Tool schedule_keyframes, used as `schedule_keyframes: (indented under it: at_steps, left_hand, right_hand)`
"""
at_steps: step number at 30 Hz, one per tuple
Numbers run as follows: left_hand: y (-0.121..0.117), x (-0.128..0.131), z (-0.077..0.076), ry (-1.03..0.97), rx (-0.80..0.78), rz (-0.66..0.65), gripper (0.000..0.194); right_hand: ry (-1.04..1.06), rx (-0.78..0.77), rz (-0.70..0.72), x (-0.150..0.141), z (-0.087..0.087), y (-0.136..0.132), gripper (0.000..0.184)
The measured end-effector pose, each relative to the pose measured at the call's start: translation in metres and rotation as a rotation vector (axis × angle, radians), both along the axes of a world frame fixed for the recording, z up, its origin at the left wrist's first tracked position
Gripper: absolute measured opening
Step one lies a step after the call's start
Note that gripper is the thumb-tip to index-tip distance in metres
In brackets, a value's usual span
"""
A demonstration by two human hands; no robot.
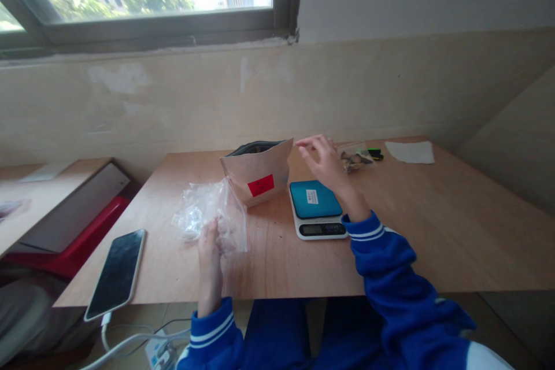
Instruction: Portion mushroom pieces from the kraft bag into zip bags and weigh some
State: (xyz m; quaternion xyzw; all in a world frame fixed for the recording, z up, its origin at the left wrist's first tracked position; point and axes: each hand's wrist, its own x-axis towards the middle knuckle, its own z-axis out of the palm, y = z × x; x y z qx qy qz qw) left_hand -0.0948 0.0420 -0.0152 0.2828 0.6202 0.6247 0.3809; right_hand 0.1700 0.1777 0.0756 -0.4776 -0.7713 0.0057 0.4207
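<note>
My left hand (pixel 211 243) is closed on a clear plastic zip bag (pixel 236 217), which lies crumpled with other clear plastic (pixel 191 208) on the table's left half. Just behind it a brown paper pouch (pixel 234 170) with a red label stands with its dark-lined mouth gaping. To the right of that mouth, my right hand (pixel 325 165) hovers with fingers apart and nothing visible in them. Its fingertips are close to the pouch's upper right corner; whether they touch I cannot tell. Below that hand sits a kitchen scale (pixel 318 199) with a blue top and a dark display.
A small clear bag of brown pieces (pixel 353 161) lies at the back right, beside a green and black item (pixel 375 154) and a white sheet (pixel 410 152). A phone (pixel 117 272) with a charging cable (pixel 106 329) rests at the left front edge. A wall and window are behind.
</note>
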Motion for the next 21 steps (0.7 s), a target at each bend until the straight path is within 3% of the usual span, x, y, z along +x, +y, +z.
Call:
schedule_keyframes:
  at_steps: [4,6,9,13,15,18,21]
  left_hand:
    - [0.025,-0.046,0.017,0.346,-0.076,0.019,0.059]
    - [0.042,-0.063,0.021,0.634,-0.271,0.072,0.062]
    - [0.062,-0.073,0.02,0.778,-0.393,0.128,0.066]
    - [0.066,-0.066,0.012,0.955,-0.405,0.272,0.083]
    - [0.063,-0.063,0.009,1.075,-0.347,0.272,0.073]
    - [0.062,-0.066,0.006,1.183,-0.3,0.065,0.036]
    - [0.066,-0.073,0.003,1.145,-0.338,-0.133,0.026]
  right_hand:
    - [-0.271,-0.307,-0.354,0.063,-0.053,0.02,0.027]
    - [-0.297,-0.372,-0.423,0.086,-0.074,0.029,0.029]
    - [-0.3,-0.412,-0.484,0.102,-0.093,0.039,0.035]
    - [-0.287,-0.404,-0.536,0.105,-0.101,0.046,0.045]
    - [-0.274,-0.377,-0.542,0.104,-0.101,0.046,0.044]
    - [-0.237,-0.335,-0.525,0.106,-0.098,0.045,0.028]
    - [-0.174,-0.311,-0.521,0.11,-0.089,0.042,0.008]
